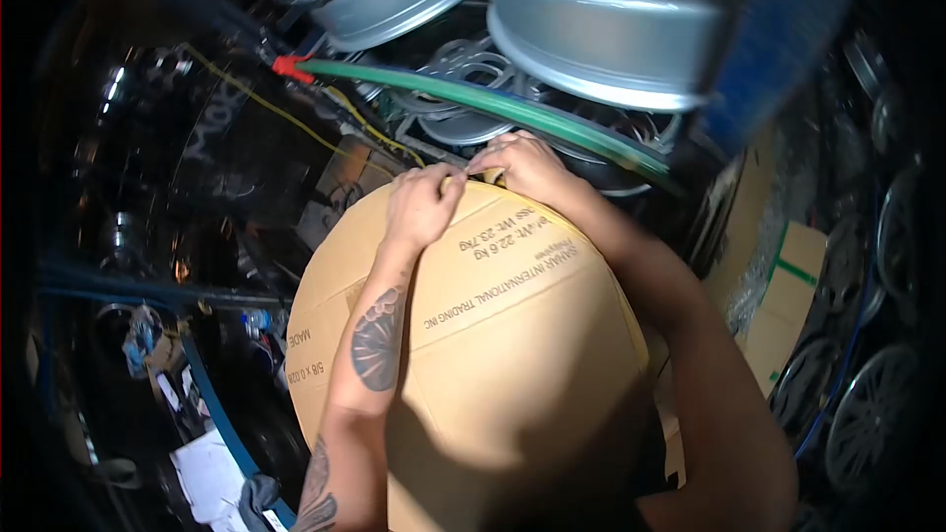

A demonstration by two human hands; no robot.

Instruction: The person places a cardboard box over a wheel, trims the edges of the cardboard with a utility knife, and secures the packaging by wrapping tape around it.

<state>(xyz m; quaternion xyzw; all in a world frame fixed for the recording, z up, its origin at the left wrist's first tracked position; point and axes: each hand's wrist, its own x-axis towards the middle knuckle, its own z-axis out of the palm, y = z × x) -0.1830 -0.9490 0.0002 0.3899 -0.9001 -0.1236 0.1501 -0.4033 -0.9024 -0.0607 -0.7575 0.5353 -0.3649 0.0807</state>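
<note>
A large brown cardboard piece [512, 374] with a rounded edge and printed lettering fills the middle of the view in front of me. My left hand [424, 202] rests at its top edge, fingers curled over the rim. Close beside it, my right hand [522, 167] is closed at the same edge, its fingertips pinched together. A small yellowish bit shows under the right fingers, but what exactly they hold is hidden. Along the upper right of the cardboard runs a thin yellow rim [591, 236].
Silver wheel rims [601, 44] in clear plastic stand at the top behind a green bar [473, 99] with a red end. More wheels [872, 414] line the right side, near folded cardboard [783, 296]. White paper [209, 473] lies at lower left.
</note>
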